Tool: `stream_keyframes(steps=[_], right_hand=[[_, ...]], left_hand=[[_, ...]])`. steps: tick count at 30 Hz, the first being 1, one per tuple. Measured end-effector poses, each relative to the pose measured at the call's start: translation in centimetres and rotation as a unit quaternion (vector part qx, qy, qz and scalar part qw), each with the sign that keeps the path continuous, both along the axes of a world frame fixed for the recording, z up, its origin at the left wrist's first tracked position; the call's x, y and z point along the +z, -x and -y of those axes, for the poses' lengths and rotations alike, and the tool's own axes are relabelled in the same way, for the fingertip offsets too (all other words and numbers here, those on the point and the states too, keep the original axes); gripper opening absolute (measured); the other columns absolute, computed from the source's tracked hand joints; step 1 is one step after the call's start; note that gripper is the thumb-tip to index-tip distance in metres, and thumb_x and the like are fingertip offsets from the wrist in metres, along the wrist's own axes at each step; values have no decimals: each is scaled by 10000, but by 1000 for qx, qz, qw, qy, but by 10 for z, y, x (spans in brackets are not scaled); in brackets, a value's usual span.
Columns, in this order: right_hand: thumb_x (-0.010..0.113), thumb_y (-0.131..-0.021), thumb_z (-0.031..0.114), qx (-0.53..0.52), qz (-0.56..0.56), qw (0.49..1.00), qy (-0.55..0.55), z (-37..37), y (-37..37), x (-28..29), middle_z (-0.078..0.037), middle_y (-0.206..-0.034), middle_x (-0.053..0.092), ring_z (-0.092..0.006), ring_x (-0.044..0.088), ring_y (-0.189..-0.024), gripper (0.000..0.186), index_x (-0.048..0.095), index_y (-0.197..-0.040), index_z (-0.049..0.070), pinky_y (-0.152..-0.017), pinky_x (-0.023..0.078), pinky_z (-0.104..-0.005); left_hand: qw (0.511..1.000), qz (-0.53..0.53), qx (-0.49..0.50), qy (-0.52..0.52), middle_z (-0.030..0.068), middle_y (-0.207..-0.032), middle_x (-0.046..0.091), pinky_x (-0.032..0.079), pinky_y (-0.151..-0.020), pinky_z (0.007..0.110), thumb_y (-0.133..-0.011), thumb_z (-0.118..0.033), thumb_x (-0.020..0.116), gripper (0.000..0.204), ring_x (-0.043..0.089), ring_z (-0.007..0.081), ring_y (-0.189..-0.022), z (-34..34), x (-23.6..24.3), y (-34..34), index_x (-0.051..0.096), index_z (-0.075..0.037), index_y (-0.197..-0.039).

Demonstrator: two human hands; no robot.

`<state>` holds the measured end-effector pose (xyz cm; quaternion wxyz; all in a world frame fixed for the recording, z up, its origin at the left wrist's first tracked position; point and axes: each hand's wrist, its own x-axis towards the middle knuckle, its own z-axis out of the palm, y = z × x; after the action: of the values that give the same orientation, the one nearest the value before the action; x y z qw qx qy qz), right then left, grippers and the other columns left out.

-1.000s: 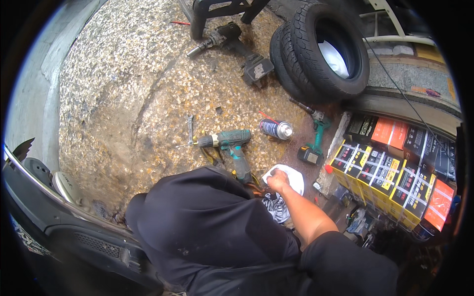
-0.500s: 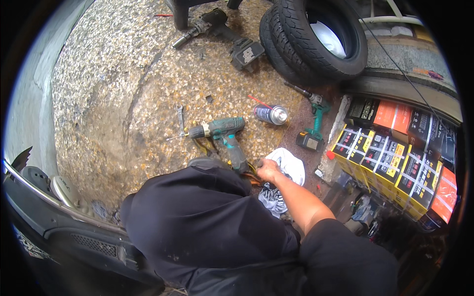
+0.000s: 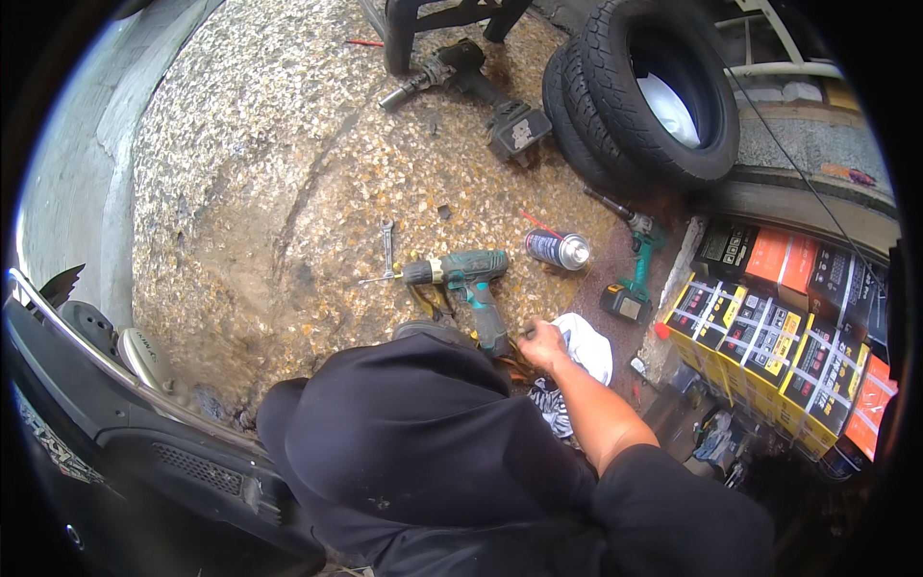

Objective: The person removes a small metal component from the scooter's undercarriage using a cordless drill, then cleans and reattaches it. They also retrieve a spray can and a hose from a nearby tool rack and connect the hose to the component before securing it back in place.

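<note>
My right hand [image 3: 543, 347] is low at the centre, just right of a green and black cordless drill [image 3: 474, 279] that lies on the ground with a bit in its chuck. Its fingers look curled closed; what they grip, if anything, is too small to make out. Orange and yellow tool handles [image 3: 519, 369] show beside the fingers. Against the hand's right side lies a white cloth [image 3: 588, 348], with a black-and-white striped cloth [image 3: 550, 402] below it. My left hand is out of view. A combination wrench [image 3: 387, 247] lies near the drill bit.
A spray can [image 3: 558, 248] with a red straw lies beyond my hand, beside a green cordless ratchet [image 3: 635, 260]. An impact wrench [image 3: 471, 91], stacked tyres [image 3: 654, 96] and a black stool [image 3: 452, 21] stand farther off. Strapped boxes [image 3: 769, 337] fill the right; a vehicle door [image 3: 163, 433] is at lower left.
The view has shifted, so the ground and tools appear farther right and lower. My right hand stays beside the drill and the white cloth, its fingers still curled.
</note>
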<state>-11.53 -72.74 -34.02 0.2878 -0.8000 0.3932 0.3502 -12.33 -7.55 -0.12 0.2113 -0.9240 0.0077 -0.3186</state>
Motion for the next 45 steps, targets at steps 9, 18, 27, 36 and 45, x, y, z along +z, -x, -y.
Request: stream_keyframes(steps=[9, 18, 27, 36, 45], right_hand=[[695, -837, 182, -250, 220, 937, 108, 116, -42, -44, -215, -1204, 745, -398, 694, -1175, 432, 677, -1254, 73, -1014, 518, -445], [637, -858, 192, -127, 136, 966, 179, 90, -46, -24, -237, -1244, 720, -435, 655, -1222, 469, 659, -1320, 112, -1035, 510, -482], [685, -850, 254, 17, 49, 988, 143, 32, -33, 14, -262, -1140, 735, -451, 671, -1158, 380, 722, -1145, 17, -1022, 521, -502], [764, -819, 407, 89, 77, 993, -29, -4, -100, 45, -232, -1116, 756, -389, 710, -1116, 467, 774, -1108, 41, -1002, 541, -439], [822, -786, 493, 124, 145, 978, -89, 1, -145, 45, -228, -1127, 759, -363, 728, -1092, 593, 756, -1150, 30, -947, 550, -409]], left_hand=[[987, 61, 97, 112, 269, -1079, 730, 600, -776, 485, -1028, -299, 667, 409, 727, 363, -912, -44, -5, 33, 695, 79, -1182], [929, 146, 187, 284, 289, -1107, 705, 573, -818, 486, -1020, -227, 655, 351, 698, 341, -964, -66, -20, 60, 687, 100, -1144], [832, 217, 266, 435, 286, -1201, 691, 526, -947, 448, -1037, -217, 626, 389, 663, 341, -1087, -57, -21, 56, 661, 118, -1231], [850, 92, 339, 393, 259, -1301, 660, 461, -1058, 393, -1067, -242, 582, 471, 613, 331, -1176, -74, -21, 80, 601, 135, -1349], [870, 136, 322, 349, 266, -1284, 677, 443, -1084, 415, -1041, -227, 567, 444, 621, 369, -1167, -15, -15, 43, 634, 101, -1333]])
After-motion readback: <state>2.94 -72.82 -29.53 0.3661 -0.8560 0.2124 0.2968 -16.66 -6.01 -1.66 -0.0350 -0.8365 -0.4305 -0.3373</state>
